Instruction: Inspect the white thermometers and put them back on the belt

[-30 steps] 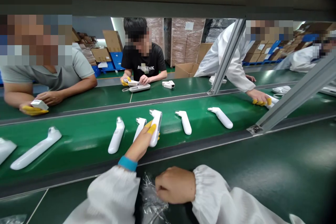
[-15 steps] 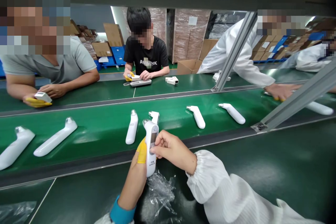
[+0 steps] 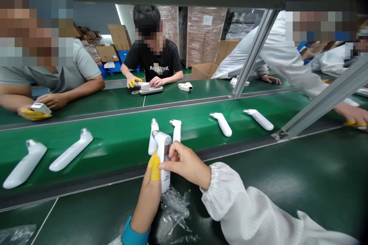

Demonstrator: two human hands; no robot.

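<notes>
My left hand [image 3: 154, 168], with yellow finger cots, is closed around a white ear thermometer [image 3: 166, 179] held upright over the near edge of the belt. The thermometer has a clear tip, a small grey screen and print low on its body. My right hand [image 3: 188, 162] is closed at its front, the thumb lying across the body below the screen and the fingers curled at its right side. Just behind are two more thermometers, one [image 3: 153, 130] partly hidden by the held one, the other [image 3: 176, 130] beside it. Crumpled clear plastic bags [image 3: 174, 208] lie below my hands.
More thermometers [image 3: 71, 151] rest along the green conveyor belt [image 3: 115, 141]. A slanted metal post [image 3: 253, 53] stands on the right. Across the belt sit co-workers, one handling a white device [image 3: 151, 90]; another person's hand [image 3: 355, 115] reaches over at far right.
The belt's thermometers have shifted right. My right thumb has slid left across the held thermometer, which has turned slightly. The co-worker's arm at right has reached farther right and nearer.
</notes>
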